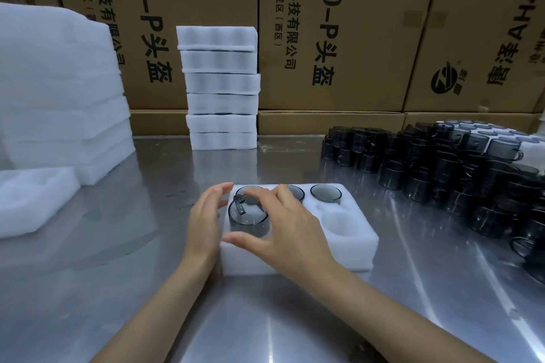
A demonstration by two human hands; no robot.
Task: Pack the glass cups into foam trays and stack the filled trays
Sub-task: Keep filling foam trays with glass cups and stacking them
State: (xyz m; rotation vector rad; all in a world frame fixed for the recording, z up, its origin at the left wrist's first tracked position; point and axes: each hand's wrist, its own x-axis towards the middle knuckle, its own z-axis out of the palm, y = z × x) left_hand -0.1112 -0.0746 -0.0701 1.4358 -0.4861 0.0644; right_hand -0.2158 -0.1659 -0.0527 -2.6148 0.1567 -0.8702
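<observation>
A dark glass cup [249, 219] is held by the curled right hand [290, 225] over the foam tray [351, 247], which is touched by the spread left hand [206, 221].

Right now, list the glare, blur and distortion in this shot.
Head view: bright streaks of glare on the steel table; wide-angle bending tilts the boxes and foam stack; the dark cups at right smear together; hands and tray are fairly sharp.
</observation>
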